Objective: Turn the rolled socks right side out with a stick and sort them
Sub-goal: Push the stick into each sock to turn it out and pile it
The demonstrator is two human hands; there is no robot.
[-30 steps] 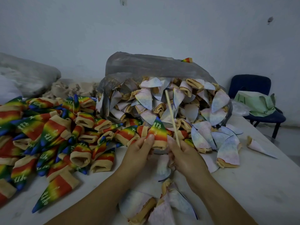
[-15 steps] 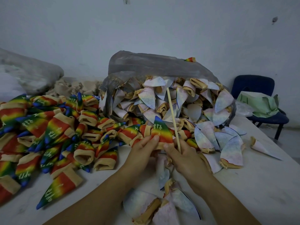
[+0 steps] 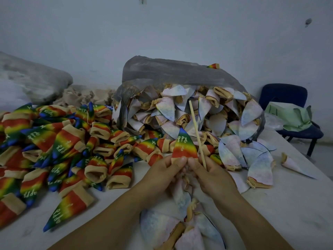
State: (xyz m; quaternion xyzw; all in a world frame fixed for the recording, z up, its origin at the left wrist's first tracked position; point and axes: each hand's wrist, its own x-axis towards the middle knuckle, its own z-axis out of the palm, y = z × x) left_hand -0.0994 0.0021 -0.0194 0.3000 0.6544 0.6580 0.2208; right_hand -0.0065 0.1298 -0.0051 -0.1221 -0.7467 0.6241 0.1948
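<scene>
A grey bag (image 3: 171, 73) on the table (image 3: 288, 204) spills pale socks (image 3: 165, 109) behind the hands, and a rainbow pile (image 3: 54, 141) crowds the left. The left hand (image 3: 162, 172) pinches the cuff of an upright sock (image 3: 183, 147). The right hand (image 3: 212, 175) touches that cuff and grips the stick (image 3: 195, 130), which leans just beside the sock.
</scene>
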